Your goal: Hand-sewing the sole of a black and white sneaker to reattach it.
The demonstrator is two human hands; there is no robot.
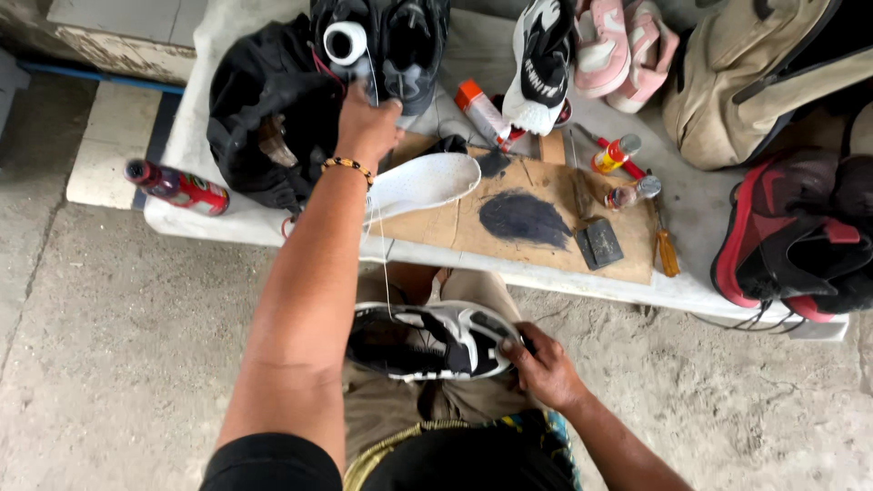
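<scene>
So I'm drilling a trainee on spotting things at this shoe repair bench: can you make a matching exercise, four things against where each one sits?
Things:
1. white foam insole
2. black-and-white sneaker
3. red spray can
4. pink-and-white sneakers

Places:
A. lying at the bench's left edge
B. on the person's lap, gripped by the right hand
C. at the bench's back, upper right
D. on the brown board, just below the left hand

Pairs: 1-D, 2-B, 3-A, 4-C

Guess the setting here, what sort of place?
Likely a street-side shoe repair spot: a low white bench on bare concrete, sneakers lined up, a stained work board with glue tubes. The right hand holds a black-and-white shoe.
</scene>
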